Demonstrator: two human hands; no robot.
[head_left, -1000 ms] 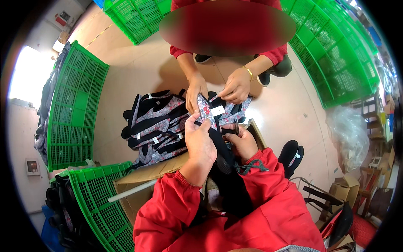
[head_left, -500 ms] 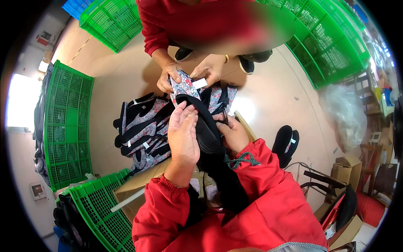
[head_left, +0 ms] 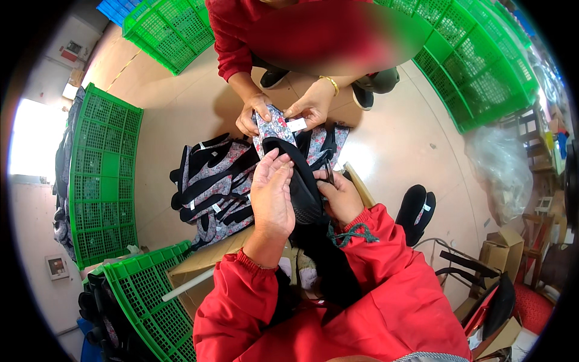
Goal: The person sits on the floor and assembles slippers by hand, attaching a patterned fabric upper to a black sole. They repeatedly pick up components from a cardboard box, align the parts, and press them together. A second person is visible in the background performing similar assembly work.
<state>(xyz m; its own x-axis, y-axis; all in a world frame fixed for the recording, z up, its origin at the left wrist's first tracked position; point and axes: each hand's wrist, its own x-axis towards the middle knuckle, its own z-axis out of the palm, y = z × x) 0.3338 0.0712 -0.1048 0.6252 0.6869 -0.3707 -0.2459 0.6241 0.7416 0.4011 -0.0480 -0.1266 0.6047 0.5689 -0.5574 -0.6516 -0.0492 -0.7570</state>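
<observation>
A slipper (head_left: pixel 305 192) with a black, treaded sole and black edging lies between my hands. My left hand (head_left: pixel 272 196) is closed on its left edge, palm turned up. My right hand (head_left: pixel 339 198), at its right side, grips small dark scissors (head_left: pixel 329 174), partly hidden by the fingers. A dark green cord (head_left: pixel 356 235) hangs at my right wrist. Across from me, a co-worker's two hands (head_left: pixel 256 114) hold a floral slipper part (head_left: pixel 275 125) with a white tag (head_left: pixel 297 125), directly against the black slipper; whether both belong to one slipper I cannot tell.
Several floral and black slippers (head_left: pixel 208 181) are heaped on the floor beside a cardboard box (head_left: pixel 211 254). A black pair (head_left: pixel 415 214) lies at right. Green crates (head_left: pixel 105 181) stand left, with others (head_left: pixel 476 66) far right. A clear plastic bag (head_left: pixel 499 169) and chair (head_left: pixel 503 295) are also right.
The view has shifted slightly, so everything sits a little further right. My hands and the co-worker's keep nearly the same hold on the slipper.
</observation>
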